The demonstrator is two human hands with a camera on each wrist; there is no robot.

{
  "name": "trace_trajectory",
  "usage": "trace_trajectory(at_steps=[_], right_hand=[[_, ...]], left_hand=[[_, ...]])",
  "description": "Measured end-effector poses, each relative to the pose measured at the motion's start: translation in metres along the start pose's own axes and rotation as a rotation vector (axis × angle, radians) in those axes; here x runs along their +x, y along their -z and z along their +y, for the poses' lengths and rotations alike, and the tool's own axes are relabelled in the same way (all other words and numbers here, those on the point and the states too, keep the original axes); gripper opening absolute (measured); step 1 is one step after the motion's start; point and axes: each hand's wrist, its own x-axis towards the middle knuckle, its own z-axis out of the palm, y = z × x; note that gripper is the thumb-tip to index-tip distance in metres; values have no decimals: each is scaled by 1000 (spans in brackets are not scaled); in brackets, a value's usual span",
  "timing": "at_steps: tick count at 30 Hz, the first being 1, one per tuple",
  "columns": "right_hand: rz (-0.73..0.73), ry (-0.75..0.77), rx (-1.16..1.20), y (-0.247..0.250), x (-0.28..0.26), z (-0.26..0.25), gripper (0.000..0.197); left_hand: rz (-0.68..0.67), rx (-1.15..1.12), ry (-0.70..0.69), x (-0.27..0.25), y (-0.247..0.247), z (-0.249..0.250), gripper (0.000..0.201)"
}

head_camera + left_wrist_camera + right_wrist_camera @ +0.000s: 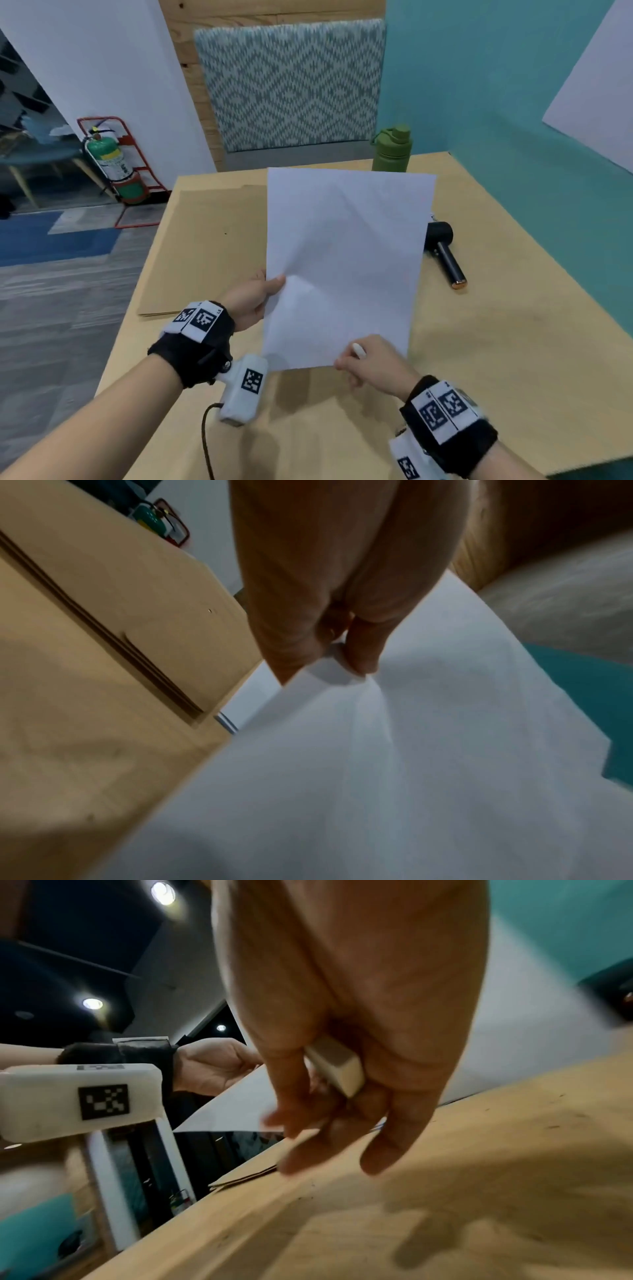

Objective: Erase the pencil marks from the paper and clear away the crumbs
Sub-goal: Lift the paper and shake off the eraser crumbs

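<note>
The paper [346, 260] was lifted off the table [496, 342] and held up in the air, tilted, with both hands on it. The left hand [251, 299] pinched the left edge of the paper, a bit below its middle: the thumb lay on the front face and the other fingers were behind the sheet. In the left wrist view the fingertips [363, 653] were pressed together on the paper [394, 764], and small folds ran out from that pinch.

The right hand [373, 365] was at the bottom edge of the paper, near its right corner. It kept a white eraser [358, 350] in the palm, with the thumb over it. In the right wrist view the eraser [337, 1066] sat between the thumb and the palm, while the other fingers [387, 1150] hung down half open and blurred. How firmly this hand gripped the sheet itself I could not tell.

To the left of the paper a brown folder [205, 250] lay flat on the table. Behind the paper's top right corner stood a green bottle [392, 149]. At the right of the paper a dark handheld device [445, 251] lay on the table. In the right wrist view a few small dark crumbs [304, 1198] were on the table [479, 1218] under the hand.
</note>
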Motion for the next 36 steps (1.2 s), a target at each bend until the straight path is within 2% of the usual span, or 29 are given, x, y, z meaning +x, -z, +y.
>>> trace_trajectory(at_steps=[2,3,6,7,10,12,14,16,18,20,23,26,27,29,33,36], right_hand=[[179,-11,49,5,0,2,37],[220,-6,49,8,1,1,38],[146,10,20,7,2,-7,22],[109,-7,26,5,1,-10,22],[15,-19,-23,0,-1,-16,40],[34,8,13,7,-3,-9,50],[162,-7,81,30,-5,5,54],[346,-79,236,65,-3,27,53],[511,-153,527,99,-5,46,42],[614,-168,747,125,-8,60,30],[562,-129,818,146,-14,71,28],[438,-47,711,154,-18,74,25],[439,-45,654,157,-18,76,23],[562,-83,546,167,-15,86,21],[993,-291,338,202,-18,109,27],[1174,-366,232,223,-28,120,30]], left_hand=[[35,8,3,-2,12,1,26],[56,14,-4,-3,17,1,24],[155,57,-85,-7,34,1,21],[206,66,-121,-8,40,2,24],[302,116,-218,-16,52,7,28],[313,101,-274,-20,56,14,31],[278,66,-291,-25,53,21,39],[235,50,-263,-24,44,22,33],[203,62,-215,-15,28,14,28],[165,102,-167,-2,1,1,29],[30,130,-102,12,-55,-15,28],[-51,155,-98,26,-110,-18,26],[-50,162,-97,32,-124,-19,26],[-46,180,-99,42,-147,-20,28],[-124,365,-37,55,-185,-26,33],[-158,479,7,66,-215,-35,37]])
